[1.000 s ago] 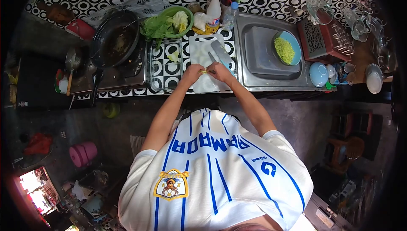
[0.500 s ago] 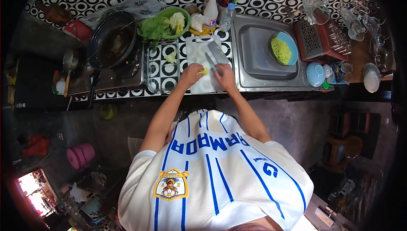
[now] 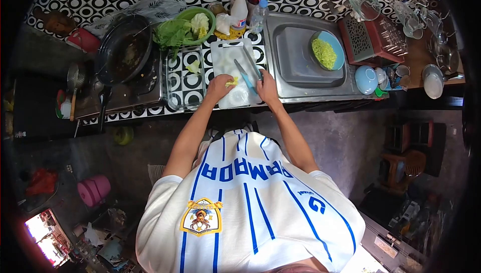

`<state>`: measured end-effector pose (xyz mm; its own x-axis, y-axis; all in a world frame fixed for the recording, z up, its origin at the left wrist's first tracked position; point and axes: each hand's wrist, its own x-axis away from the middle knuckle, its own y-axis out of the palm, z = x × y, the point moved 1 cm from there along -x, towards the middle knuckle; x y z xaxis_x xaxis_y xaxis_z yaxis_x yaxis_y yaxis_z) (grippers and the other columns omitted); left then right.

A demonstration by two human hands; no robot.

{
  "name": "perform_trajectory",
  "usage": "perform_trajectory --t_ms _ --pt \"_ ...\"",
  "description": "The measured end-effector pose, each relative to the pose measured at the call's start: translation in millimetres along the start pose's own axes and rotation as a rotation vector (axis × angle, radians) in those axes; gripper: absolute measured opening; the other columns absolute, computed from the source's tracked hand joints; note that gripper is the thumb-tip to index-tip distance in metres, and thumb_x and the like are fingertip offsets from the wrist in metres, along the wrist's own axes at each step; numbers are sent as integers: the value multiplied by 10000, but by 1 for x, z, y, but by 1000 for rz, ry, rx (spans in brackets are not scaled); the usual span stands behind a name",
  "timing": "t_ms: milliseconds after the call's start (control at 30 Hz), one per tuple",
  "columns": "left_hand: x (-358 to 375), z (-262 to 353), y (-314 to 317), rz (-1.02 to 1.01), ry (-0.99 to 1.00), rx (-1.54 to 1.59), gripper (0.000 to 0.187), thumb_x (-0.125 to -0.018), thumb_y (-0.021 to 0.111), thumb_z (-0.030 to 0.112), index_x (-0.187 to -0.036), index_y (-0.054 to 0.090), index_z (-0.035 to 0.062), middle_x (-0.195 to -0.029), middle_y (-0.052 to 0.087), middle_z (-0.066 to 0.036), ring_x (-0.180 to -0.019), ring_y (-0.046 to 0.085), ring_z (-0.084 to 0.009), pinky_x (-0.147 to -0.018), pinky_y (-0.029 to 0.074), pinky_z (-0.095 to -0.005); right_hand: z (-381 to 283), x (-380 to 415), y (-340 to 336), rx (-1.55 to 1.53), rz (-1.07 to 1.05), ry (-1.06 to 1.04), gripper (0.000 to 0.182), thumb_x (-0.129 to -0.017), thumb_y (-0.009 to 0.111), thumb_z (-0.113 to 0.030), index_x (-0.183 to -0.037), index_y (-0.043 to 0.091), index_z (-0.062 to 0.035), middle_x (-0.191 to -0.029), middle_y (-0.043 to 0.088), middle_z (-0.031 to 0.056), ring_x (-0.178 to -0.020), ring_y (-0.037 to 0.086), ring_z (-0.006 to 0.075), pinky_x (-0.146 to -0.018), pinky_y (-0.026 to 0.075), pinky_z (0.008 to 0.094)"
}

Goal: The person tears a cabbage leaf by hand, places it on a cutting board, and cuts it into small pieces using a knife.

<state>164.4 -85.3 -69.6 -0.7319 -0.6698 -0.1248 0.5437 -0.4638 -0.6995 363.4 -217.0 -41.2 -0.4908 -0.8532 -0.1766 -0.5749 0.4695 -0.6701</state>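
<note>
My left hand (image 3: 219, 88) is closed on a small piece of yellow-green vegetable (image 3: 233, 81) at the left side of the white cutting board (image 3: 225, 62). At the board's right edge, my right hand (image 3: 267, 87) grips the handle of a large knife (image 3: 251, 61), its blade pointing away from me. A smaller knife with a light blue handle (image 3: 248, 82) lies on the board between my hands. A pale leaf (image 3: 193, 66) rests in the clear glass tray (image 3: 173, 85) left of the board.
Leafy greens (image 3: 173, 33) fill a green bowl (image 3: 212, 22) behind the tray. Bottles (image 3: 239, 10) stand behind the board. A black wok (image 3: 125, 55) is at left. The sink (image 3: 280, 85) at right holds a blue bowl (image 3: 338, 47) of chopped vegetable (image 3: 323, 54).
The large knife has turned from lying broadside to standing on edge, with my right hand now round its handle. The whole counter has shifted slightly left in view.
</note>
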Motion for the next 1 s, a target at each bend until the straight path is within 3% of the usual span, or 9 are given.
perform_trajectory --t_ms 67,100,200,233,333,467,567,833,1000 --pt "1 6 -3 2 -11 22 250 -786 806 216 -986 737 84 -1048 733 -95 -1001 680 -308 -875 542 -396 -11 8 -7 -76 -26 36 434 -871 561 -106 -1294 567 -10 -846 647 260 -730 640 409 -701 498 466" --pt "1 4 -3 6 -13 41 253 -786 807 218 -991 740 85 -1049 733 -95 -1000 680 -309 -875 542 -397 -27 15 -14 -137 -93 128 373 -935 556 -148 -1285 567 -20 -749 634 253 -660 620 386 -664 483 461" --pt "-2 -3 1 21 -4 77 244 -792 802 218 -992 748 89 -1052 735 -87 -995 680 -309 -872 543 -402 -38 41 -2 -129 -86 196 327 -992 548 -193 -1274 570 -31 -738 630 253 -656 625 393 -652 478 472" --pt "-2 -5 3 24 -1 85 238 -795 799 217 -990 750 91 -1052 736 -83 -992 680 -309 -871 543 -405 -39 48 5 -137 -43 163 302 -1012 545 -202 -1261 571 -33 -716 629 256 -665 639 432 -632 469 491" --pt "1 -8 8 42 -8 36 216 -807 785 216 -985 756 98 -1054 738 -69 -992 680 -308 -872 542 -412 -43 62 11 -146 -165 200 336 -992 535 -151 -1297 532 -10 -837 664 321 -844 658 511 -742 495 555" --pt "2 -7 13 58 -36 -5 211 -814 777 222 -990 761 106 -1054 739 -61 -993 680 -305 -872 543 -415 -45 76 14 -13 -79 88 367 -998 501 -113 -1351 507 -11 -980 659 313 -946 635 499 -804 487 566" --pt "1 -2 11 46 -59 -21 216 -819 774 225 -997 760 102 -1059 740 -62 -1002 677 -302 -877 539 -412 -51 78 12 -13 -112 125 387 -1001 489 -105 -1380 491 -28 -1073 634 312 -990 618 493 -836 486 565" --pt "-3 0 17 32 -173 -70 166 -826 765 211 -941 768 91 -1040 746 -57 -1001 674 -298 -882 530 -410 -57 80 20 17 -144 100 467 -1005 471 -109 -1470 437 -81 -1042 630 320 -924 626 506 -817 490 581" --pt "1 5 18 88 -132 -81 134 -836 741 202 -923 773 106 -989 740 -70 -968 672 -312 -851 535 -426 -68 71 11 43 -211 123 552 -978 471 -75 -1524 391 -73 -959 658 325 -864 634 509 -794 484 579"
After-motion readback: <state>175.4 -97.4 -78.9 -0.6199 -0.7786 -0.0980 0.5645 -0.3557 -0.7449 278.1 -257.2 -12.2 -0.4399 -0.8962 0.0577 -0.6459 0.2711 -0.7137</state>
